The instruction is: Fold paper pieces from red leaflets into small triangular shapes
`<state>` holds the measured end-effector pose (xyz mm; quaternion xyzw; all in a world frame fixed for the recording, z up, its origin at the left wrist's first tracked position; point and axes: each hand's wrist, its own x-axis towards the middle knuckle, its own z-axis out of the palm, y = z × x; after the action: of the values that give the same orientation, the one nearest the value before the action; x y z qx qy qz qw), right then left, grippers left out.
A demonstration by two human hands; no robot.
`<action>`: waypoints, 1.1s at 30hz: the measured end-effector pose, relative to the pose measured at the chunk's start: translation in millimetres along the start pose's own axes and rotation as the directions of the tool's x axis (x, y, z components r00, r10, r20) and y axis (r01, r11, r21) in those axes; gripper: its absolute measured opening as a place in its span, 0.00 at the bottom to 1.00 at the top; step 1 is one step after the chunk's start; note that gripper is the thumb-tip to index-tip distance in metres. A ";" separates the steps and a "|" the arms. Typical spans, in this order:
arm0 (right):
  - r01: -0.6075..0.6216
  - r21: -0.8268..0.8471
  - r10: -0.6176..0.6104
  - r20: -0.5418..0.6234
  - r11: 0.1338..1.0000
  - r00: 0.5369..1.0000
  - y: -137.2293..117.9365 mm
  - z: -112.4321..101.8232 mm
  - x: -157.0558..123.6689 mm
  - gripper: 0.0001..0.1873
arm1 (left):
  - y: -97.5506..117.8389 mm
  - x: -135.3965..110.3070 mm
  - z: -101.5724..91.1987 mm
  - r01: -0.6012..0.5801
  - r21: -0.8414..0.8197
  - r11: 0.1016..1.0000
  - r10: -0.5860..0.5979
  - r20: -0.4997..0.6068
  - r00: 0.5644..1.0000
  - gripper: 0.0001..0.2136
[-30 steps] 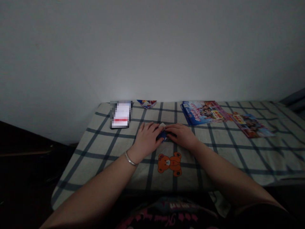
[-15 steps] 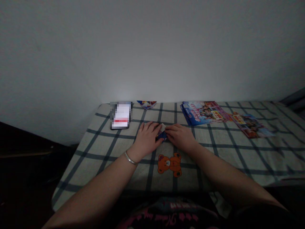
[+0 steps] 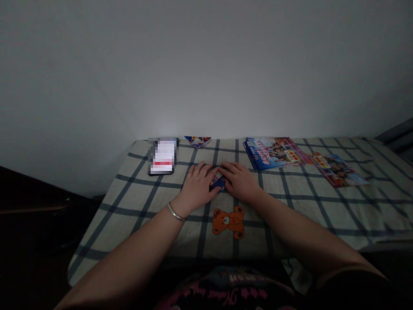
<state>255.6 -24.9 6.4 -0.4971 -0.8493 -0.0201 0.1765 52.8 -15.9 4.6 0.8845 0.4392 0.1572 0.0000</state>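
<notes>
My left hand (image 3: 197, 186) and my right hand (image 3: 239, 181) lie side by side on a checked cloth (image 3: 290, 202), fingers stretched forward and pressing flat. Between and under them sits a small folded piece of blue printed paper (image 3: 218, 184); only a dark blue corner shows between the hands. A silver bangle (image 3: 174, 212) circles my left wrist. The room is dim.
A phone (image 3: 162, 156) with a lit screen lies at the back left. A small folded paper shape (image 3: 197, 141) stands by the wall. Colourful leaflets (image 3: 272, 151) and another leaflet (image 3: 336, 169) lie at the back right. An orange bear print (image 3: 228, 221) marks the cloth near me.
The white flap of the paper that stood up between my hands is now pressed down. My right hand has slid forward and left over it.
</notes>
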 end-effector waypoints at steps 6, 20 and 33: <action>-0.042 -0.051 0.043 0.028 0.998 0.999 -1.5 0.0 0.3 0.25 | 2.9 0.4 -3.5 0.007 0.005 1.000 -0.007 0.021 1.000 0.26; -0.077 -0.113 0.085 0.070 0.991 0.994 -5.6 -8.5 2.1 0.22 | 5.8 -2.5 -7.2 -0.015 0.096 0.995 0.014 0.014 1.000 0.25; 0.036 -0.166 -0.026 0.062 0.985 0.998 -7.1 -24.4 -8.2 0.15 | 8.1 -3.4 -6.3 -0.007 0.126 0.992 0.005 0.012 1.000 0.25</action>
<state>260.0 -40.5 27.6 -0.4973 -0.8571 -0.0792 0.1086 55.4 -24.4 10.8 0.8850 0.4456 0.1239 -0.0536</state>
